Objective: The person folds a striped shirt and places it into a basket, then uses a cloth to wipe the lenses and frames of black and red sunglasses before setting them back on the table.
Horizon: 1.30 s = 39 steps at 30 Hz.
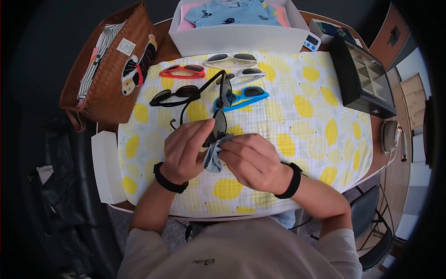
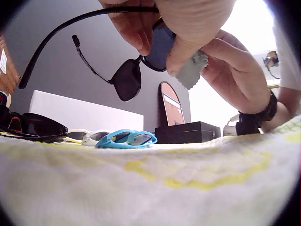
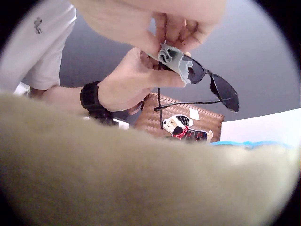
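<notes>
Black sunglasses [image 1: 226,90] are held up over the patterned cloth, their temples unfolded. The left hand [image 1: 185,149] grips them by the near lens. A small grey-blue wiping cloth [image 1: 213,158] is pinched by the right hand [image 1: 254,162] against that same lens. In the left wrist view the far lens [image 2: 127,80] hangs uncovered and the grey cloth [image 2: 192,70] shows between the hands. From the right wrist view, the cloth [image 3: 175,61] wraps the lens edge beside the left hand [image 3: 134,80]; the right fingertips [image 3: 176,33] are above it.
Red [image 1: 182,71], blue [image 1: 241,98], two white and another black pair of sunglasses [image 1: 175,95] lie on the lemon-print cloth [image 1: 306,139]. Around them stand a woven bag [image 1: 111,69], a white box with clothes [image 1: 241,41], a black compartment case [image 1: 364,76] and a long white box [image 1: 108,167].
</notes>
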Available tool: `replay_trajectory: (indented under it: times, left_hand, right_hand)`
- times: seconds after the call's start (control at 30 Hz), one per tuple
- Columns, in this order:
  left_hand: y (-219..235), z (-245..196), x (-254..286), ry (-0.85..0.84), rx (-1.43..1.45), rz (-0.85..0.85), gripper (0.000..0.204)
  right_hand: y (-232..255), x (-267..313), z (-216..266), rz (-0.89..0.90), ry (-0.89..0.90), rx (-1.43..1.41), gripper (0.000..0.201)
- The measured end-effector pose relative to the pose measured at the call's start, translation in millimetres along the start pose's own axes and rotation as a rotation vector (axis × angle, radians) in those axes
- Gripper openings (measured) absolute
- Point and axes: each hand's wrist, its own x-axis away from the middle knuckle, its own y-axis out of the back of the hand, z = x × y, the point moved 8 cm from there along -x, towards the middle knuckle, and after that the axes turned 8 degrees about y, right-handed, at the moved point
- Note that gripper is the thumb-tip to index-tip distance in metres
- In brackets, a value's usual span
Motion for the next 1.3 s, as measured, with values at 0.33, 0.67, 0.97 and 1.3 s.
replay_trajectory:
  times: [0.33, 0.67, 0.97, 1.3]
  left_hand:
    - [-9, -4, -3, -0.012, 0.014, 0.071, 0.051]
    - [-11, -3, 0, -0.048, 0.105, 0.042, 0.068]
    - [-13, -5, 0, -0.066, 0.122, 0.02, 0.082]
    - [-7, -7, 4, -0.053, 0.202, -0.02, 0.098]
  right_hand:
    - [4, 2, -8, -0.051, -0.079, -0.02, 0.033]
    - [-3, 9, -8, -0.041, -0.125, -0.013, 0.046]
    - [16, 13, -26, -0.118, -0.293, 0.015, 0.048]
    - [8, 10, -20, -0.048, -0.25, -0.075, 0.015]
